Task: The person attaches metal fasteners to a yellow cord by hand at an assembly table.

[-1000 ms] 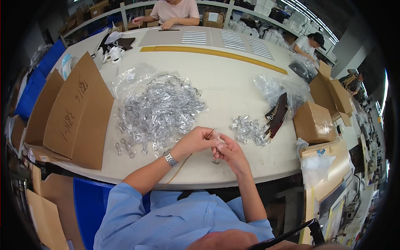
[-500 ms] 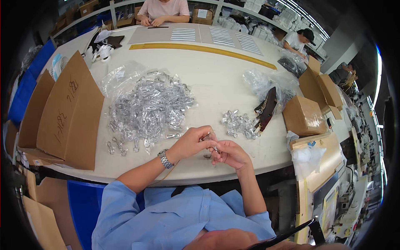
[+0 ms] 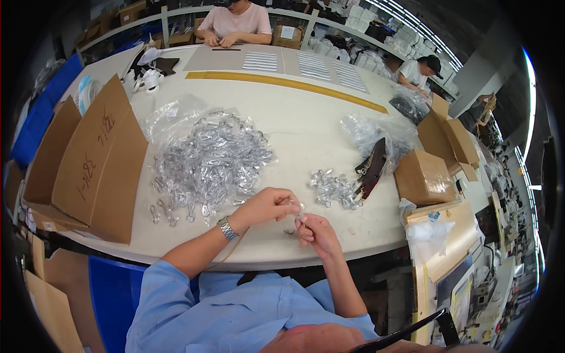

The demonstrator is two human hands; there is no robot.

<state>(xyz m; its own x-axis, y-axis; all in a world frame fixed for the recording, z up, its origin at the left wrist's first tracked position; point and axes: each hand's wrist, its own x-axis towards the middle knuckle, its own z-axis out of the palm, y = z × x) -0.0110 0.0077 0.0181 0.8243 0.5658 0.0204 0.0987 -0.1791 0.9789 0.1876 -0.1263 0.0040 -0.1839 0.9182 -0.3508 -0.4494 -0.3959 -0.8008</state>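
Note:
My left hand (image 3: 266,207) and my right hand (image 3: 316,233) meet above the near edge of the white table (image 3: 306,129), fingertips pinched together on a small clear-wrapped metal clasp (image 3: 297,210). A silver watch sits on my left wrist. A big heap of clear-bagged metal clasps (image 3: 209,162) lies just beyond my left hand. A smaller pile of clasps (image 3: 333,188) lies beyond my right hand.
An open cardboard box (image 3: 88,159) stands at the left, a smaller closed box (image 3: 425,176) at the right beside a dark strap (image 3: 371,167) and a crumpled plastic bag (image 3: 376,132). A yellow ruler (image 3: 282,82) crosses the far table. Two people work at the far side.
My hands stay together on the small clasp, with the fingers shifting slightly. The view has tilted a little, so the table appears lower.

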